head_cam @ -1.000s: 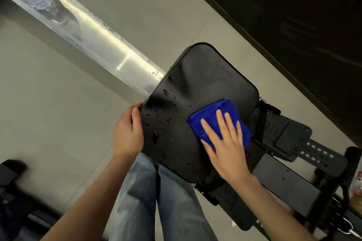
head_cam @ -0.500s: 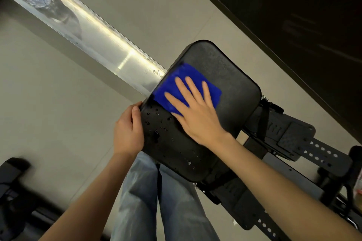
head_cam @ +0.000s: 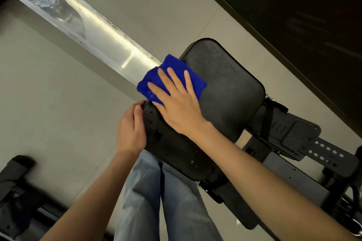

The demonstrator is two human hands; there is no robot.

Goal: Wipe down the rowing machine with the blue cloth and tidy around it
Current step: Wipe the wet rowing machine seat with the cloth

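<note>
The rowing machine's black padded seat (head_cam: 225,92) fills the centre, with water drops along its near left part. A folded blue cloth (head_cam: 150,82) lies at the seat's far left corner, overhanging toward the shiny metal rail (head_cam: 82,23). My right hand (head_cam: 176,101) presses flat on the cloth with straight, spread fingers. My left hand (head_cam: 130,129) grips the seat's left edge, thumb on the rim.
Black footrests with perforated straps (head_cam: 305,143) lie right of the seat. A dark wall base (head_cam: 293,15) runs along the upper right. Another piece of black equipment (head_cam: 17,191) sits at the lower left on the grey tiled floor. My jeans-clad legs (head_cam: 162,201) are below the seat.
My right hand has swept the cloth from the seat's right-middle across to its far left corner by the rail. Fewer drops show on the seat. The left hand stayed put.
</note>
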